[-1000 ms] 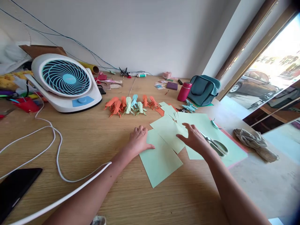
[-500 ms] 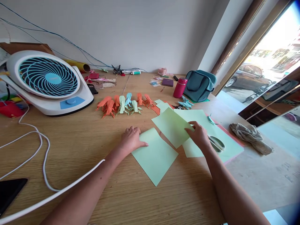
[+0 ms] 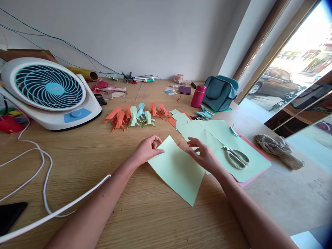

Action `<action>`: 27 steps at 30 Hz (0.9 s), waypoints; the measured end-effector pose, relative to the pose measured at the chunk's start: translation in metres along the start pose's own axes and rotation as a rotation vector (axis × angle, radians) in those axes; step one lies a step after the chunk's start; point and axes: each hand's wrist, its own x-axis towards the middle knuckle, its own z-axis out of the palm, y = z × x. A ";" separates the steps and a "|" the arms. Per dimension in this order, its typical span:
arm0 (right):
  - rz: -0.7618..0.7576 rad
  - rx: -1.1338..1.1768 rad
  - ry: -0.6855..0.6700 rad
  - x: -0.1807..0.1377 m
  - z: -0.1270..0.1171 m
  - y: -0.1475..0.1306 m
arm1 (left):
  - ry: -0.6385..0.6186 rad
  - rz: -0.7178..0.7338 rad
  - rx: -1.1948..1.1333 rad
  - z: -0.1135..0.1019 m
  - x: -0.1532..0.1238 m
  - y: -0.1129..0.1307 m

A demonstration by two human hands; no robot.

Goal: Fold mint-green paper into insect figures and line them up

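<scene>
Nearest, a white cable [image 3: 55, 212] slants across the left forearm, and a dark flat object lies at the lower left edge of the desk [image 3: 145, 221]. Ahead of the forearms, a light green sheet [image 3: 178, 167] is in the left hand [image 3: 145, 152], its surface bowed and its lower corner apparently raised. Half a second ago the right hand [image 3: 203, 157] held a second green sheet; that one now lies farther right among the loose green paper [image 3: 198, 133], so the sheet in the left hand is the only one being handled, and it seems to have been picked out. The left grip pinches this sheet's left edge between thumb and fingers. The right grip is loosely spread, thumb apart from curled fingers, just above the sheet's right edge; whether a fingertip touches the paper I cannot tell. To the right, scissors [image 3: 237, 158] rest on a large green sheet [image 3: 250, 174]. Farther off stands a row of folded paper figures [image 3: 133, 116], orange, pale green and blue, with a white fan [image 3: 93, 105] to their left, and a pink bottle [image 3: 198, 97] beside a teal bag [image 3: 220, 97] to their right.
</scene>
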 end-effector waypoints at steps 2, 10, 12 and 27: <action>0.028 -0.008 -0.056 -0.002 0.010 -0.001 | -0.026 0.057 -0.042 0.000 0.001 -0.002; -0.059 -0.214 -0.066 -0.006 0.011 0.003 | -0.017 0.053 0.132 0.011 -0.003 -0.002; -0.084 -0.334 -0.130 -0.011 0.012 -0.008 | -0.050 0.056 0.209 0.019 -0.010 0.005; 0.187 -0.249 -0.322 -0.023 0.009 -0.034 | -0.132 0.029 0.467 0.051 -0.035 0.023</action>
